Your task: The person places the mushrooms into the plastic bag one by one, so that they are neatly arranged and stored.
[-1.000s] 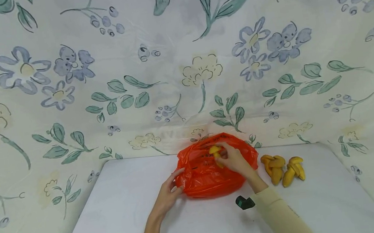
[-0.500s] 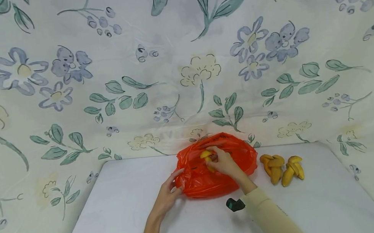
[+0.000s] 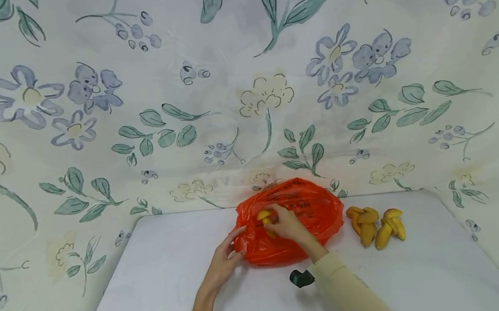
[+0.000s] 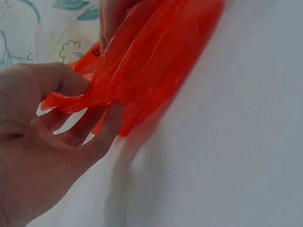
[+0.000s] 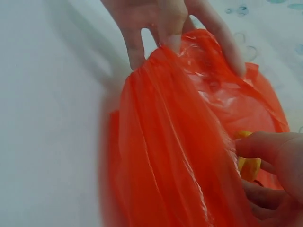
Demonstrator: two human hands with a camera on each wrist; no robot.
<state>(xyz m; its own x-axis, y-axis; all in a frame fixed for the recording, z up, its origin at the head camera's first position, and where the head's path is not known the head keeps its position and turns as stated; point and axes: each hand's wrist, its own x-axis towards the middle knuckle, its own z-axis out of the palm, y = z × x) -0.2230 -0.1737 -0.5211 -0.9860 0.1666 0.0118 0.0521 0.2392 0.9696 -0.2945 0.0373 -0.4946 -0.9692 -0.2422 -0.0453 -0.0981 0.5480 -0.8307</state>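
Observation:
A red plastic bag [image 3: 318,212] lies on the white table with its mouth spread open. At its left edge, my left hand [image 3: 222,262] pinches the plastic between thumb and fingers; the left wrist view shows the bag's gathered rim [image 4: 97,97] there. My right hand [image 3: 288,225] holds a small yellow mushroom [image 3: 264,216] over the left part of the bag. In the right wrist view the mushroom [image 5: 249,165] shows just behind the front fold of the bag, partly covered by the thumb and fingers.
Right of the bag, two clumps of yellow-brown mushrooms [image 3: 365,224] and yellow mushrooms [image 3: 391,227] lie on the white table [image 3: 160,268]. Behind the table's back edge hangs a floral cloth [image 3: 225,102]. A dark wrist camera [image 3: 301,278] sits by the right sleeve.
My right hand has moved left and slightly down across the bag, carrying the mushroom toward the left side. My left hand keeps its hold on the bag's edge.

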